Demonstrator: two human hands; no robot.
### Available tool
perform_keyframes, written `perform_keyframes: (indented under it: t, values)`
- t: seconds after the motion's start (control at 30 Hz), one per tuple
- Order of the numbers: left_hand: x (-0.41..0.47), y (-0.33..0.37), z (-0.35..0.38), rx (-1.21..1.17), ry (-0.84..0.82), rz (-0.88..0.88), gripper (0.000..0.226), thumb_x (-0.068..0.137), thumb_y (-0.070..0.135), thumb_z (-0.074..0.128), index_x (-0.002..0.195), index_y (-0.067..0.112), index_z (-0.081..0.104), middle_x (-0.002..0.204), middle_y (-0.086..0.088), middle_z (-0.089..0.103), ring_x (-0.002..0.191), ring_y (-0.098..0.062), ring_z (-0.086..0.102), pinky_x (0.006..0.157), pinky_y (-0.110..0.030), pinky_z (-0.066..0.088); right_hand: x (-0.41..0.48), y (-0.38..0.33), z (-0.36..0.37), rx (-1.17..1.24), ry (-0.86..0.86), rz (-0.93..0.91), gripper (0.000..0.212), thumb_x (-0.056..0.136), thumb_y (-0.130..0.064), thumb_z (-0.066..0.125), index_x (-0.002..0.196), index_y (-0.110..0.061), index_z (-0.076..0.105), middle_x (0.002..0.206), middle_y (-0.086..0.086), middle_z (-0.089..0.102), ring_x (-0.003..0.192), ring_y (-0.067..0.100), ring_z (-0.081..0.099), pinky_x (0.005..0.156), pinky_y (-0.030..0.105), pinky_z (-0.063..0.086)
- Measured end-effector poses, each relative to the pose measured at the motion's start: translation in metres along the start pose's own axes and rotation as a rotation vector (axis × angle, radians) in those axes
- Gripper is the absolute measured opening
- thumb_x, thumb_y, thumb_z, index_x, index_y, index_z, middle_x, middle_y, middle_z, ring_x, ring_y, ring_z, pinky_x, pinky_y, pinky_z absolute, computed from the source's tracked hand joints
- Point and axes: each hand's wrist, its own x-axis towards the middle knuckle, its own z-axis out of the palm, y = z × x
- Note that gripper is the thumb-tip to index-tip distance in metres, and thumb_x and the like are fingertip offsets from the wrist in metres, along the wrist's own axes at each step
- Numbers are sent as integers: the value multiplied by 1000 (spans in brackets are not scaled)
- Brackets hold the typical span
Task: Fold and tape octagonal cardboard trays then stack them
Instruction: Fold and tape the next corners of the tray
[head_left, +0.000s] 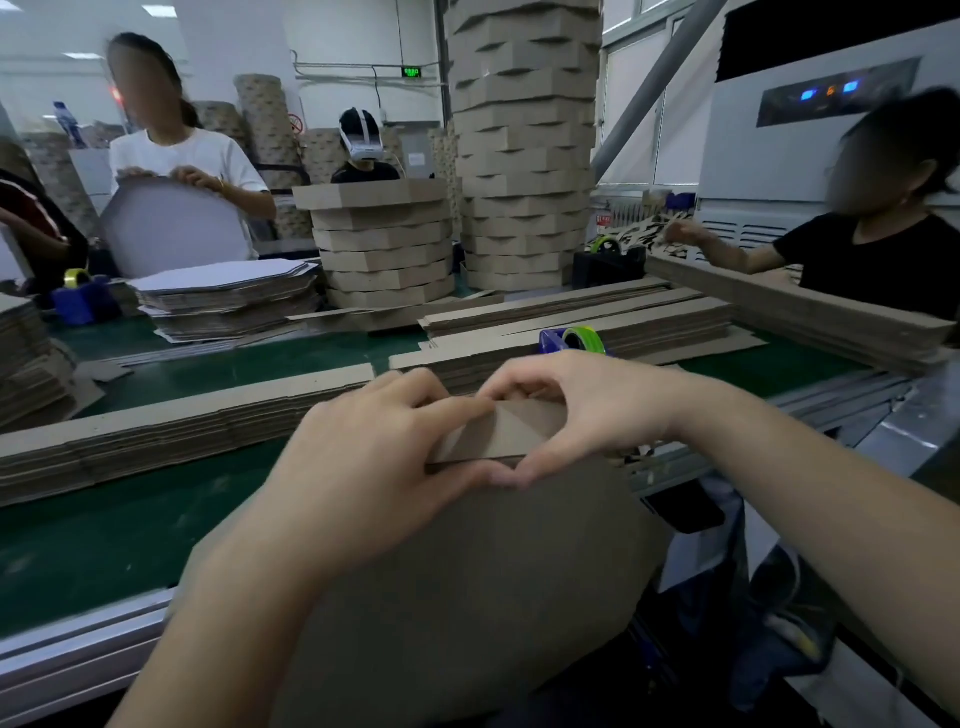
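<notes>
A brown octagonal cardboard tray (467, 582) stands tilted against my body at the table's near edge, its flat bottom facing me. My left hand (374, 441) and my right hand (576, 410) both grip its top rim, fingers curled over the folded side wall (498, 431) and thumbs meeting below it. A blue tape dispenser (571, 340) with a green roll sits just beyond my hands. Two stacks of finished trays rise at the back: a short stack (384, 244) and a tall stack (524, 145).
Long cardboard strips (171, 421) lie in piles across the green conveyor belt (104, 540). Flat octagon blanks (223, 296) are piled at left beside another blue dispenser (83, 299). A black dispenser (608, 262) stands at back right. Three people work around the table.
</notes>
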Motion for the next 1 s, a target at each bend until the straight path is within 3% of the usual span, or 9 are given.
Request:
perform_keyframes:
  t: [0.13, 0.23, 0.3, 0.4, 0.47, 0.63, 0.77, 0.87, 1.0]
  values:
    - [-22, -12, -4, -87, 110, -12, 59, 77, 73, 40, 115, 37, 69, 100, 16, 62, 88, -12, 62, 58, -37, 54, -15, 5, -5, 268, 15, 8, 44, 77, -49, 69, 116, -31, 61, 90, -20, 63, 87, 0, 62, 76, 16, 49]
    - [-35, -23, -7, -155, 188, -47, 55, 78, 71, 47, 115, 37, 69, 103, 17, 62, 92, -13, 63, 65, -41, 54, -17, 11, 3, 275, -53, 112, 44, 88, -60, 41, 98, -23, 63, 81, -17, 67, 78, 2, 61, 74, 13, 48]
    - [-42, -31, -10, -238, 225, -63, 52, 78, 69, 51, 116, 38, 67, 106, 18, 62, 94, -12, 63, 71, -40, 53, -18, 11, 6, 247, -110, 200, 52, 87, -63, 34, 92, -23, 67, 84, -12, 70, 79, 6, 63, 73, 11, 47]
    - [-53, -39, -8, -349, 277, -107, 47, 78, 64, 55, 116, 39, 65, 107, 19, 62, 96, -5, 61, 79, -24, 47, -21, 15, 3, 120, -127, 208, 39, 86, -66, 41, 82, -39, 69, 87, -11, 70, 83, 8, 65, 81, 22, 49]
    - [-61, -41, -1, -403, 299, -137, 48, 79, 61, 56, 117, 34, 66, 107, 16, 63, 96, -3, 61, 78, -15, 43, -24, 18, -2, 124, -53, 183, 29, 85, -63, 51, 76, -41, 68, 82, -13, 66, 78, 7, 62, 76, 28, 46]
    - [-72, -38, 27, -511, 340, -219, 55, 81, 69, 50, 116, 30, 66, 106, 11, 65, 95, 0, 61, 79, -9, 41, -24, 19, -9, 220, 165, 106, 21, 82, -46, 68, 89, -27, 71, 85, -14, 69, 81, -1, 63, 70, 10, 44]
    - [-82, -48, 36, -549, 343, -247, 50, 82, 64, 53, 118, 31, 65, 109, 10, 65, 97, -5, 62, 82, -15, 43, -20, 13, -3, 170, 224, 97, 19, 88, -29, 64, 99, -17, 73, 90, -10, 70, 83, -7, 61, 73, 6, 43]
    - [-91, -58, 36, -595, 319, -290, 46, 79, 56, 58, 117, 33, 66, 109, 11, 65, 98, -5, 62, 81, -16, 44, -17, 8, 10, 66, 272, 73, 19, 89, -35, 63, 101, -23, 72, 94, -11, 70, 87, -7, 61, 78, 9, 45]
    - [-89, -63, 27, -598, 268, -278, 48, 77, 54, 60, 119, 32, 65, 111, 11, 65, 102, -4, 61, 85, -13, 43, -11, 7, 28, -38, 342, 24, 22, 92, -40, 58, 105, -27, 71, 102, -9, 68, 97, 1, 60, 91, 24, 47]
